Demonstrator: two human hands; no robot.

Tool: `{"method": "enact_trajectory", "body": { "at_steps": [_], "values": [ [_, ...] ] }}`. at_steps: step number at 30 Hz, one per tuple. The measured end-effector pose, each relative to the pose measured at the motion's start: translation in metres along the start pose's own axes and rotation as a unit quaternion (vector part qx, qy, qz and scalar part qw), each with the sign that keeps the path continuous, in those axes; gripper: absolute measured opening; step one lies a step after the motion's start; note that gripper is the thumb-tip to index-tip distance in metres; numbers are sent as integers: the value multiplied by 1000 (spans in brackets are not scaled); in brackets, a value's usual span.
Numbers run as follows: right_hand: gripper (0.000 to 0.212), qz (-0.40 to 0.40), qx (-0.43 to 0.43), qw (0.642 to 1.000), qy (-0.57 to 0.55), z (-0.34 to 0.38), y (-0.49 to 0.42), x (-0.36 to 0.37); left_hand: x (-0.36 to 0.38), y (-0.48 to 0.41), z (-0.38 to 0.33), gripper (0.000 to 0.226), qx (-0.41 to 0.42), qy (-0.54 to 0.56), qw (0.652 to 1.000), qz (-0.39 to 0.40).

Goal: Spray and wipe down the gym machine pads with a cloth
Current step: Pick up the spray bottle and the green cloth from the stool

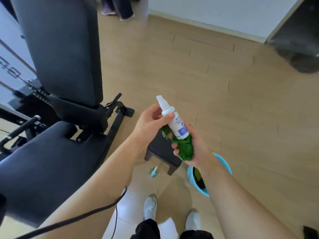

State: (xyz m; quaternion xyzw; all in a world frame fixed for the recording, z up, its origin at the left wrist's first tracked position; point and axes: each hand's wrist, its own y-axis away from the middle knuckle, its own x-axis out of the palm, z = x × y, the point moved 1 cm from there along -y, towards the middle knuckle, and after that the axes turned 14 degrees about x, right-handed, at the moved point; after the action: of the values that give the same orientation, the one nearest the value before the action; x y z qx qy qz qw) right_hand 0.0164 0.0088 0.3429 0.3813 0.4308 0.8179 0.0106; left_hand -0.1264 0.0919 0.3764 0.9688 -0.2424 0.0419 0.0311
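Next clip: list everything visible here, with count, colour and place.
spray bottle: one, white with blue label, between both hands
cloth: one, green, bunched in right hand
back pad: one, black, upright, upper left
seat pad: one, black, lower left
stool: one, black, floor beneath hands
basin: one, blue, floor under right forearm
small item: one, green-white, floor beside stool
cable: one, black, along left forearm
shoes: two, white, bottom centre
left hand: pinches bottle's neck
right hand: grips cloth

small black stool (pixel 158 150) on wood floor (pixel 189 66), blue basin (pixel 191 176) just beside, tiny green-white thing (pixel 153 172) near stool, maybe brush
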Motion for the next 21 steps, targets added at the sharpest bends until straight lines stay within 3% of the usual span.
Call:
{"method": "enact_trajectory", "body": {
  "at_steps": [5, 9, 13, 17, 21],
  "values": [
    [36, -4, -28, 999, -27, 2, 12, 35, -5, 11, -40, 38, 21, -59, 994, -86],
    [40, 30, 19, 999, -41, 11, 9, 55, 0, 16, -64, 40, 51, -57, 987, -138],
    [42, 79, 93, 992, 19, 25, 10, 76, 4, 22, -88, 14, 91, -28, 982, -162],
    [45, 102, 169, 978, 71, 36, 4, 92, -5, 27, -100, 17, 89, -38, 981, -169],
    [52, 81, 128, 983, 107, 44, -7, 116, -28, 27, -104, 12, 101, -85, 962, -239]
  ]
}}
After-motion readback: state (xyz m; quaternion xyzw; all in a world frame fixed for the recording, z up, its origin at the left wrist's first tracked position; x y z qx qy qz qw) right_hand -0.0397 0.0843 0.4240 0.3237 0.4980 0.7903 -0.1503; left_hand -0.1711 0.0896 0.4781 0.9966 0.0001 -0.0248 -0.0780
